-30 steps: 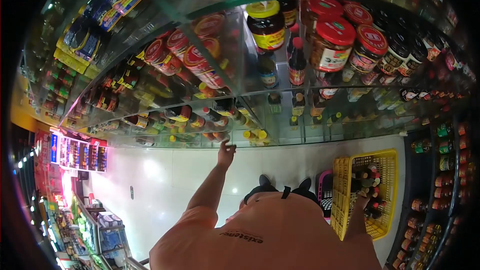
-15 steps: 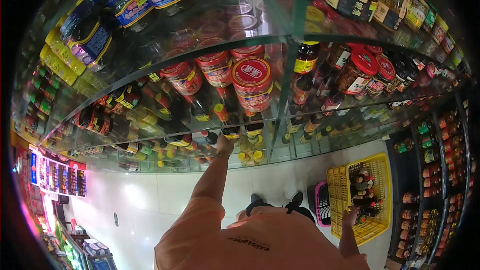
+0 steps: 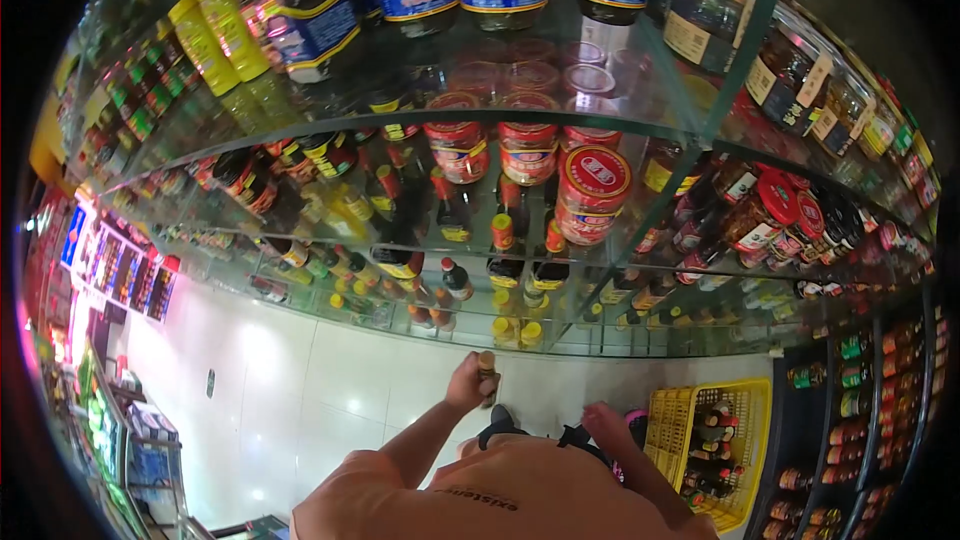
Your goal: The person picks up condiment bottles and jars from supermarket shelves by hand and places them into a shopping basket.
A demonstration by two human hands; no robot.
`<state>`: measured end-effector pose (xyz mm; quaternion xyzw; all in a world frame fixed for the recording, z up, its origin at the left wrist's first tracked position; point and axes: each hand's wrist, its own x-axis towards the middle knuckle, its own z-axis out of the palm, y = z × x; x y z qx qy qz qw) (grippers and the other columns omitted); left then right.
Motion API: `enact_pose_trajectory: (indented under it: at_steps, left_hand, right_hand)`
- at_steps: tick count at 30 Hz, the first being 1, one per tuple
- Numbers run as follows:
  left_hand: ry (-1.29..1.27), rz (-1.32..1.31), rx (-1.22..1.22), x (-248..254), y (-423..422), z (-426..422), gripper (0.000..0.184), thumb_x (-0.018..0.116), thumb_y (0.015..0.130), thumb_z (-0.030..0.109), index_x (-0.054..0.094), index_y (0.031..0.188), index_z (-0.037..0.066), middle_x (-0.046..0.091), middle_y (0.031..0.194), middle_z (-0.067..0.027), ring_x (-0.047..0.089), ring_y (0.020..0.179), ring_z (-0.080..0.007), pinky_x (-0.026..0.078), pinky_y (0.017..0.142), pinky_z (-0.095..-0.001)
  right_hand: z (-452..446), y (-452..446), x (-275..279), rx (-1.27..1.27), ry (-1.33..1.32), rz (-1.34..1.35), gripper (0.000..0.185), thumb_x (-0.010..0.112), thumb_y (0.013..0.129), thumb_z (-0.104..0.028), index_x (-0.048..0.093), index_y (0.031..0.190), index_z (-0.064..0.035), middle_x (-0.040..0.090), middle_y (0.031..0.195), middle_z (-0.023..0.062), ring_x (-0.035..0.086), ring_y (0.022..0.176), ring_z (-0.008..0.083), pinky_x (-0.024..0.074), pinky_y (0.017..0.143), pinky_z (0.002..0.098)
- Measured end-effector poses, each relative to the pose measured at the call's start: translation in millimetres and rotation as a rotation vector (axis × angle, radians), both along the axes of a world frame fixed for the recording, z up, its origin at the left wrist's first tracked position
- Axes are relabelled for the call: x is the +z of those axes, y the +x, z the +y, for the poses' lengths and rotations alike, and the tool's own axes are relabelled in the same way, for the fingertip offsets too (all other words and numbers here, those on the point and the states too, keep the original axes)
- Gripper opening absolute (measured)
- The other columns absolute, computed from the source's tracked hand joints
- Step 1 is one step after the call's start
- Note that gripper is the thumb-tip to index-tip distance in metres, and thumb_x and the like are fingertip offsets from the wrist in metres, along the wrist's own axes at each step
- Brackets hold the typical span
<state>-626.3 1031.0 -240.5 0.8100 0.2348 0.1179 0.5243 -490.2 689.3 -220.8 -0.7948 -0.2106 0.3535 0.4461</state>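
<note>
Gripping a small bottle (image 3: 488,376), the left hand (image 3: 467,383) has its fingers wrapped round it above the floor (image 3: 290,365), near the yellow-capped bottles (image 3: 503,331). Farther right, the right hand (image 3: 606,424) is loosely curled near the waist; whether it holds anything I cannot tell. Rightmost, the yellow basket (image 3: 667,440) contains several bottles (image 3: 712,449).

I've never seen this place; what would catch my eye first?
Probably the red-lidded jars just right of centre on the glass shelves. The yellow basket of bottles, lower right, stands out too. Lower centre in the picture, the left hand grips a small bottle.
</note>
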Motion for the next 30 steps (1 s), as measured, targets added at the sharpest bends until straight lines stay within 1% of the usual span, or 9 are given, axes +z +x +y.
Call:
enact_pose_trajectory:
  at_steps: [7, 12, 15, 18, 19, 20, 23, 25, 30]
  left_hand:
    - [0.045, 0.027, -0.106, 124, 41, -70, 0.047, 0.073, 0.082, 0.033, 0.052, 0.112, 0.004, 0.065, 0.097, -0.0232, 0.064, 0.092, -0.0433, 0.051, 0.077, -0.0481]
    - [-0.051, 0.060, -0.059, 175, 89, -118, 0.058, 0.073, 0.084, 0.028, 0.045, 0.129, 0.003, 0.065, 0.107, -0.0254, 0.065, 0.099, -0.0405, 0.053, 0.083, -0.0437]
    - [-0.108, -0.309, -0.273, 156, 107, -152, 0.082, 0.078, 0.086, 0.022, 0.030, 0.149, 0.003, 0.062, 0.123, -0.0188, 0.066, 0.106, -0.0292, 0.052, 0.092, -0.0389]
    - [0.040, -0.236, -0.442, 170, 118, -177, 0.090, 0.081, 0.084, 0.026, 0.027, 0.153, 0.005, 0.059, 0.128, -0.0202, 0.066, 0.106, -0.0282, 0.053, 0.091, -0.0379]
    - [-0.116, -0.043, -0.527, 170, 119, -181, 0.095, 0.084, 0.082, 0.028, 0.026, 0.154, 0.007, 0.059, 0.130, -0.0201, 0.067, 0.104, -0.0270, 0.054, 0.089, -0.0367]
    - [-0.190, 0.193, -0.560, 174, 119, -187, 0.090, 0.083, 0.082, 0.022, 0.031, 0.154, 0.010, 0.062, 0.126, -0.0163, 0.064, 0.110, -0.0205, 0.051, 0.096, -0.0360]
    - [-0.144, 0.159, -0.694, 142, 121, -211, 0.080, 0.083, 0.083, 0.023, 0.039, 0.148, 0.004, 0.060, 0.130, -0.0167, 0.066, 0.107, -0.0225, 0.053, 0.092, -0.0352]
    - [-0.469, 0.048, -0.613, 125, 123, -232, 0.070, 0.080, 0.084, 0.012, 0.043, 0.143, 0.001, 0.060, 0.130, -0.0122, 0.063, 0.112, -0.0202, 0.050, 0.097, -0.0351]
    - [-0.626, 0.006, -0.632, 106, 135, -266, 0.068, 0.080, 0.079, -0.003, 0.046, 0.139, -0.002, 0.061, 0.125, -0.0099, 0.061, 0.114, -0.0180, 0.051, 0.097, -0.0343]
  right_hand:
    - [89, 10, 84, 0.324, 0.437, -0.024, 0.061, 0.078, 0.087, -0.021, 0.045, 0.136, -0.0042, 0.064, 0.122, 0.0123, 0.067, 0.106, 0.0228, 0.0532, 0.091, 0.0382]
    - [66, 20, 115, 0.135, 0.461, 0.137, 0.081, 0.085, 0.080, -0.015, 0.036, 0.143, -0.0053, 0.060, 0.125, 0.0107, 0.062, 0.114, 0.0216, 0.0508, 0.095, 0.0372]
    - [28, 34, 122, -0.024, 0.597, 0.245, 0.082, 0.086, 0.077, -0.009, 0.038, 0.144, -0.0060, 0.060, 0.124, 0.0074, 0.060, 0.114, 0.0183, 0.0509, 0.095, 0.0361]
    - [-16, 54, 107, -0.350, 0.776, 0.379, 0.059, 0.076, 0.083, -0.001, 0.046, 0.133, -0.0055, 0.060, 0.119, 0.0063, 0.061, 0.111, 0.0178, 0.0511, 0.095, 0.0359]
    - [-29, 58, 118, -0.474, 0.820, 0.403, 0.054, 0.075, 0.084, 0.000, 0.047, 0.130, -0.0052, 0.061, 0.117, 0.0060, 0.061, 0.109, 0.0178, 0.0516, 0.093, 0.0354]
    - [-41, 63, 133, -0.594, 0.865, 0.422, 0.049, 0.073, 0.085, 0.000, 0.049, 0.127, -0.0050, 0.061, 0.115, 0.0056, 0.062, 0.107, 0.0178, 0.0521, 0.092, 0.0348]
    - [-83, 79, 128, -0.664, 0.874, 0.361, 0.046, 0.074, 0.086, -0.005, 0.049, 0.125, -0.0037, 0.061, 0.113, 0.0059, 0.063, 0.103, 0.0172, 0.0525, 0.090, 0.0330]
    - [-106, 82, 126, -0.696, 0.879, 0.317, 0.046, 0.074, 0.086, -0.006, 0.049, 0.125, -0.0033, 0.061, 0.114, 0.0059, 0.063, 0.104, 0.0170, 0.0526, 0.090, 0.0333]
    - [-158, 94, 121, -0.666, 0.793, 0.348, 0.055, 0.077, 0.087, -0.010, 0.047, 0.133, -0.0020, 0.062, 0.116, 0.0069, 0.062, 0.106, 0.0165, 0.0523, 0.091, 0.0336]
